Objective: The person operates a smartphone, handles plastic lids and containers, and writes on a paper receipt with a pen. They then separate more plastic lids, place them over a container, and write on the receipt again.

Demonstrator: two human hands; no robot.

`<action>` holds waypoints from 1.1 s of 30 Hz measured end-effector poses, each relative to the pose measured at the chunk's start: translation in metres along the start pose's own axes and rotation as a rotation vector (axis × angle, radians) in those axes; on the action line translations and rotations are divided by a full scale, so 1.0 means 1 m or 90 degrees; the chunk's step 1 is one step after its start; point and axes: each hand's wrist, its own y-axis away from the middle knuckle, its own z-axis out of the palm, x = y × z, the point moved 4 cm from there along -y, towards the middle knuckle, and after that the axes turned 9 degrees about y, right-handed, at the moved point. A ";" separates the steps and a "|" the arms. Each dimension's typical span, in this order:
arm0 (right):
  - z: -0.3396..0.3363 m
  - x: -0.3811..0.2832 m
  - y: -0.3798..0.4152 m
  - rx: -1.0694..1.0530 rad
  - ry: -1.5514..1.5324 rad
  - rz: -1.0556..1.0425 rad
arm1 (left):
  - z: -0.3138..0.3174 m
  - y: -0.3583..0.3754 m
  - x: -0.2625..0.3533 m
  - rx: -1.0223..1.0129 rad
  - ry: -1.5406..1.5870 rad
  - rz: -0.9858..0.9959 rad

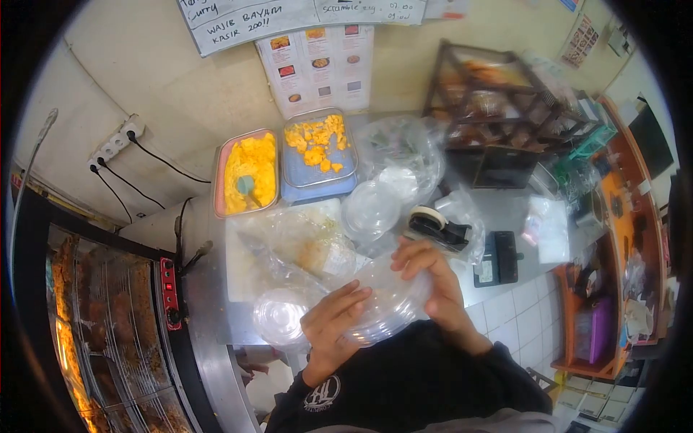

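Between my hands, close to my body, is a clear plastic bowl with a ridged rim, perhaps several nested together. My left hand grips its left side with the fingers curled over. On the opposite side, my right hand has its fingers bent over the edge and the thumb lower down. A round clear plastic container sits left of my left hand, partly on the white cutting board. Farther back lie clear round lids. A crumpled plastic bag covers part of the board.
Two trays of yellow scrambled egg stand by the wall, one pink-lined and one blue. A black tape dispenser and a dark phone case lie to the right. A lit glass food warmer is at left.
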 end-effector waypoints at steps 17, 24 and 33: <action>0.001 -0.001 -0.001 -0.029 -0.050 0.003 | -0.001 0.001 0.001 0.006 -0.016 0.013; 0.002 -0.001 -0.001 -0.024 -0.056 0.002 | -0.001 0.001 0.001 0.005 -0.008 0.008; 0.000 -0.005 0.000 -0.015 -0.066 0.034 | 0.000 0.003 -0.001 0.004 0.002 0.023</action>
